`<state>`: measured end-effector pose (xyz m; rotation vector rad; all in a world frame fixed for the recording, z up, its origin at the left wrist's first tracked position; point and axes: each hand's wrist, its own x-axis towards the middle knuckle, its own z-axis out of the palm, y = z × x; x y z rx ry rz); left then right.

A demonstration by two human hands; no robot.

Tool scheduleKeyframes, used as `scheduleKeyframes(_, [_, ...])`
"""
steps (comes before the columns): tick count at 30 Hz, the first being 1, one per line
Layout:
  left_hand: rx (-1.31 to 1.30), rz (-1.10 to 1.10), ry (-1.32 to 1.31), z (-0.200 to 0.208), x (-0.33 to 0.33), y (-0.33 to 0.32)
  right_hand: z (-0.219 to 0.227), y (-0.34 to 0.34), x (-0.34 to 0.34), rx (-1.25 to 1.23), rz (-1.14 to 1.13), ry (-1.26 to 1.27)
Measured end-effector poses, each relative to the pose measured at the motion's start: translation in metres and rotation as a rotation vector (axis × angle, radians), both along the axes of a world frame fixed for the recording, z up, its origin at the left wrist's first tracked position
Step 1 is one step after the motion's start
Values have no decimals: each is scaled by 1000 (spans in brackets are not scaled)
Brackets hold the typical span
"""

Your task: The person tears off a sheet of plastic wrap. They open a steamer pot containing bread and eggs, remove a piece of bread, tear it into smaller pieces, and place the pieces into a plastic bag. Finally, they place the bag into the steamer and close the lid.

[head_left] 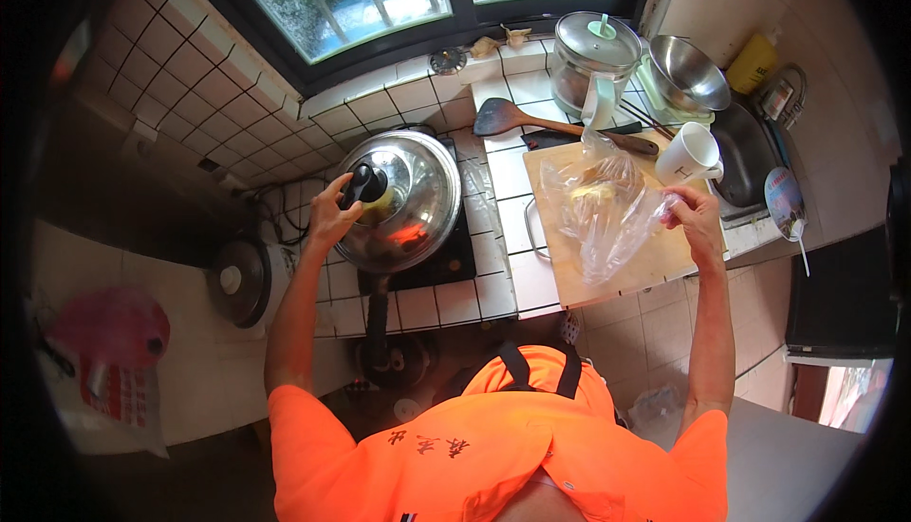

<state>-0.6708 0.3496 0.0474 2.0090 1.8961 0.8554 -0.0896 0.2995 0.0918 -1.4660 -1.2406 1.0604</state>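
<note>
My left hand (334,211) is closed on the black knob of a shiny metal pan lid (422,185). Beneath the lid is a pan whose dark handle (377,313) points toward me; whether the lid touches the rim I cannot tell. My right hand (697,218) pinches the edge of a clear plastic bag (612,237). That bag lies over a wooden cutting board (569,280), with something pale yellow (593,195) showing through or beside it. A white mug (688,154) stands just beyond my right hand.
A wooden spatula (541,123) lies behind the board. Farther back are a lidded clear pot (596,66) and a metal bowl (688,71). The sink (745,157) is at the right. Another round lid (242,283) sits left of the black cooktop (446,268).
</note>
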Motion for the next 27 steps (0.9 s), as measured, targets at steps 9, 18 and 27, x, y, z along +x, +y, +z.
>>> scheduleKeyframes(9, [-151,55,22,15,9,-1,-3,-4,4,-8,-27,7])
scheduleKeyframes(18, [234,-86,344,53,68,-22,-1,-2,7,13,-20,38])
scheduleKeyframes(27, [93,-625,135,22,296,-81,9,12,7,38,12,106])
